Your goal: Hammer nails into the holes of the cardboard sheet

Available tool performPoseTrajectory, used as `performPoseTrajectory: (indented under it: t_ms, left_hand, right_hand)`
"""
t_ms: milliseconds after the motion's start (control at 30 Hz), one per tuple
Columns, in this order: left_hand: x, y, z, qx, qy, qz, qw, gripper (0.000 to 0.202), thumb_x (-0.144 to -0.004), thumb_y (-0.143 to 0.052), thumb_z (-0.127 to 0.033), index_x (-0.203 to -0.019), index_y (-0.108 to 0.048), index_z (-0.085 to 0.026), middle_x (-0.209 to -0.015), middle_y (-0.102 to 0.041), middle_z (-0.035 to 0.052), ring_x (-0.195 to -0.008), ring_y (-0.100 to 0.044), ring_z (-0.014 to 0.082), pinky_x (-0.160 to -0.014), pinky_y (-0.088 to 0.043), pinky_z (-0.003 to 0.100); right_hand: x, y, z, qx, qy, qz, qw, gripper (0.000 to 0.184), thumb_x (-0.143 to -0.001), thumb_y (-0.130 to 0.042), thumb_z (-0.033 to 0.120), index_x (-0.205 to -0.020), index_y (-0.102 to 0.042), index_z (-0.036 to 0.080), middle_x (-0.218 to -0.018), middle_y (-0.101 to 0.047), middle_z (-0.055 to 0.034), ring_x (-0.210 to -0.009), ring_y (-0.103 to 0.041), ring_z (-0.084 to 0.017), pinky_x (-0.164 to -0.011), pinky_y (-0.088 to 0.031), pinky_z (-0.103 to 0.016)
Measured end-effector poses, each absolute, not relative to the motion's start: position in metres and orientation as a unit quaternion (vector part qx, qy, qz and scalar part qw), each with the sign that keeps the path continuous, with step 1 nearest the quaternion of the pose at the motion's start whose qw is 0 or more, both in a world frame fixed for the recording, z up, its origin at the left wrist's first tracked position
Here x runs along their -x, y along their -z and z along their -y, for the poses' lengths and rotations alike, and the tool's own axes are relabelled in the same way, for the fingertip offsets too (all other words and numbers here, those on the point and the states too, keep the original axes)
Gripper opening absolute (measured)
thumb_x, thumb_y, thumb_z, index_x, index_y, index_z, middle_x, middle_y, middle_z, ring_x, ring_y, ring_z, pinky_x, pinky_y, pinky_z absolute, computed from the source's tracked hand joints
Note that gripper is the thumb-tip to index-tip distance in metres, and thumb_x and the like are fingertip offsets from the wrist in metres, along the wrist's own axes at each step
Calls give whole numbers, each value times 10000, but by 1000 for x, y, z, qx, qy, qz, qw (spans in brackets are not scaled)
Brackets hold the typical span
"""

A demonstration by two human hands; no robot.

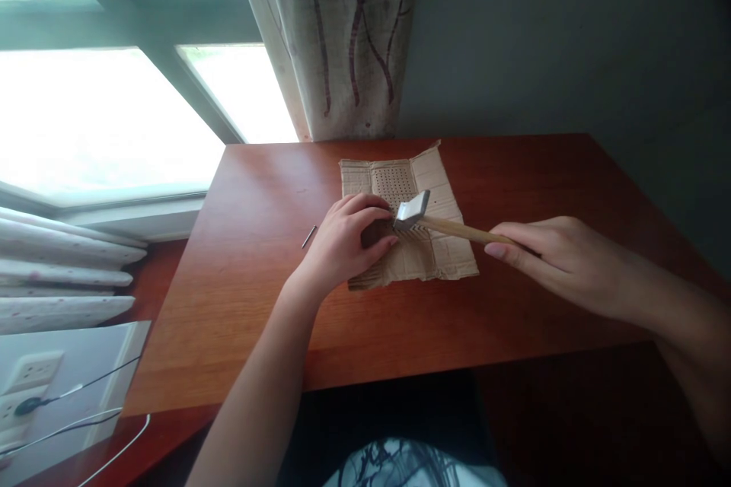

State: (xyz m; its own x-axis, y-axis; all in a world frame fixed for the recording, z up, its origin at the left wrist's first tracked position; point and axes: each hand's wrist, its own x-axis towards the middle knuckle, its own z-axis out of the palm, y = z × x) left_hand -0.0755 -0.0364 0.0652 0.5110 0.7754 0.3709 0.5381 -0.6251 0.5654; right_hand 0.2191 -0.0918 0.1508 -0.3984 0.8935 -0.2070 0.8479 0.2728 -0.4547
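Note:
My right hand (548, 247) is closed round the wooden handle of a hammer (457, 229). The hammer's metal head is over the middle of a piece of brown cardboard (439, 259), right by the fingers of my left hand (351, 240). That left hand rests on the cardboard's left side, fingers curled and thumb bent inward; what they pinch is hidden beneath the hammer head. Rows of small dark holes (395, 184) mark a panel at the cardboard's upper middle. A short metal rod (309, 237) lies on the table, left of my left hand.
The cardboard lies on a reddish-brown wooden table (256, 335). A tiny dark piece (304, 190) is on it farther back. Windows and a patterned curtain (354, 30) stand behind. At lower left, cables (85, 422) run from a wall socket (34, 373).

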Motion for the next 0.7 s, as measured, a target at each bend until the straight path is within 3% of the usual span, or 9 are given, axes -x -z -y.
performPoseTrajectory:
  t_ms: [400,700]
  left_hand:
    - [75,-63,36,-846,-316,-382,197,229,-876,-681,-313,-1081,-707,-213,-1207,-676,83,-1124,-624,249,-1032,-486,441]
    - [76,-64,36,-845,-319,-381,200,227,-873,-684,-305,-1076,-701,-204,-1207,-678,91,-1113,-631,249,-1024,-498,449]
  right_hand:
    - [-233,-146,96,577,-271,770,34,447,-1001,-387,590,-832,-597,234,-630,-560,21,-568,-533,-149,-587,-350,-302]
    - [-243,-143,98,583,-221,774,108,490,-970,-436,613,-688,-553,230,-534,-481,34,-461,-458,-121,-493,-321,-292]
